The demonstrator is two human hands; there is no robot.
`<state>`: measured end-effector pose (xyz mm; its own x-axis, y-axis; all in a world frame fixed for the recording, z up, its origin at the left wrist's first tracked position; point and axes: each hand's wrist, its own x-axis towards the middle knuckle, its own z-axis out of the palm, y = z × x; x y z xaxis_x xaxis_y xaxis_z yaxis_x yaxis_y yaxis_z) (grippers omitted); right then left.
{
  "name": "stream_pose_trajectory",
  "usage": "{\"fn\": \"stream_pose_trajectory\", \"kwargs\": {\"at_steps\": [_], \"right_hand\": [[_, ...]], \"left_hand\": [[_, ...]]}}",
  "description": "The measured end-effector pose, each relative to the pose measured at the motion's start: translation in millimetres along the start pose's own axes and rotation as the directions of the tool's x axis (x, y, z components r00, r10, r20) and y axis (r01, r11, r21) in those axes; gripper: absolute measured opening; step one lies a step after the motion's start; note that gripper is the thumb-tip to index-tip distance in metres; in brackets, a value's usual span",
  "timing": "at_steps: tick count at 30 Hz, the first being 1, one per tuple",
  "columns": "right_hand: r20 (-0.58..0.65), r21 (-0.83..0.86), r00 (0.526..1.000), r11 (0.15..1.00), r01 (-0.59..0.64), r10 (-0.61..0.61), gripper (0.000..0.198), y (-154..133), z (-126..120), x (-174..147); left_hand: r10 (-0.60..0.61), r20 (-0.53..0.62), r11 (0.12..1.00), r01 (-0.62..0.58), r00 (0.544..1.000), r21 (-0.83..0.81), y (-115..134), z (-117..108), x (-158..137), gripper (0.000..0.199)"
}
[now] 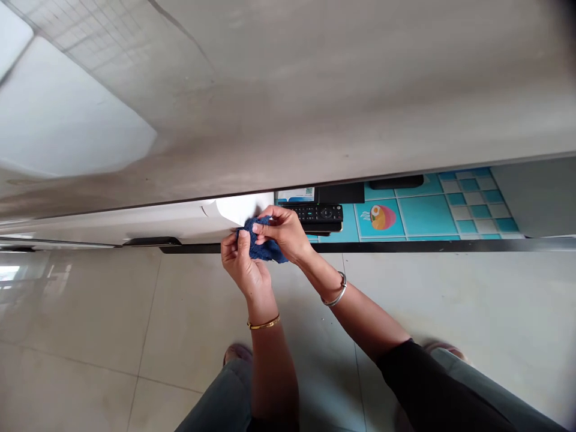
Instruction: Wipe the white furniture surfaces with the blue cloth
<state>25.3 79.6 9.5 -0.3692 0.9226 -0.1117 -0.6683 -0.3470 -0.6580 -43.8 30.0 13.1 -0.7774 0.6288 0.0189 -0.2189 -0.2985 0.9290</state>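
Observation:
A crumpled dark blue fluffy cloth [270, 251] is pinched between both hands, just in front of an open drawer. My left hand [246, 267] grips its left side with thumb and fingers closed. My right hand [288, 233] pinches the cloth's upper part. Behind my hands, a white sheet-like surface [247, 207] with a curled edge shows at the left of the opening. A black remote control [319, 213] lies just right of my right hand, on top of another dark flat object.
The drawer has a turquoise tiled-pattern liner [425, 213] with a bowl picture. A dark flat item [341, 193] and a black object [396, 182] lie farther back. A glossy countertop [315, 102] overhangs the drawer. A black handle [152, 241] is at left, above the tiled floor [193, 300].

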Motion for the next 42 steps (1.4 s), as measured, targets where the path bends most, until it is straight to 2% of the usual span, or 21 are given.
{"fn": "stream_pose_trajectory", "kwargs": {"at_steps": [2,5,10,17,22,27,30,33,39,42], "right_hand": [[-0.026,0.0,1.0,1.0,-0.006,0.006,0.049,5,-3,-1],[-0.038,0.022,0.998,0.999,0.047,-0.046,0.046,9,-1,-1],[-0.028,0.004,0.995,0.996,0.093,-0.093,0.044,6,9,3],[-0.061,0.002,0.994,0.995,0.095,-0.095,0.041,6,14,5],[-0.089,-0.011,0.993,0.996,0.083,-0.084,0.043,-14,34,-1],[0.011,-0.148,0.984,0.973,0.176,-0.176,0.05,-36,57,-6],[-0.053,-0.185,0.97,0.957,0.223,-0.236,0.052,-30,51,-4],[-0.132,-0.191,0.957,0.954,0.232,-0.259,0.045,-14,37,1],[-0.143,-0.231,0.932,0.927,0.294,-0.332,0.039,10,21,4],[-0.154,-0.277,0.94,0.927,0.254,-0.304,0.036,22,6,3]], "left_hand": [[0.007,-0.007,1.0,-0.007,1.0,0.01,-2,0,2,0.043],[-0.007,0.001,1.0,0.007,1.0,-0.016,-4,1,3,0.044],[0.024,0.067,0.999,-0.026,0.997,0.027,-3,1,6,0.046],[-0.034,0.082,0.999,0.032,0.996,0.019,4,-2,5,0.045],[-0.008,0.12,0.999,0.004,0.993,0.036,15,0,-2,0.037],[0.058,0.139,0.992,-0.073,0.989,0.103,30,3,-3,0.034],[0.055,0.12,0.986,-0.072,0.991,0.147,25,2,-1,0.041],[-0.007,0.075,0.988,-0.004,0.997,0.152,11,-1,0,0.046],[-0.034,0.029,0.989,0.029,0.999,0.145,-9,-8,1,0.05],[-0.034,-0.003,0.984,0.033,0.999,0.173,-19,-12,-2,0.049]]}}
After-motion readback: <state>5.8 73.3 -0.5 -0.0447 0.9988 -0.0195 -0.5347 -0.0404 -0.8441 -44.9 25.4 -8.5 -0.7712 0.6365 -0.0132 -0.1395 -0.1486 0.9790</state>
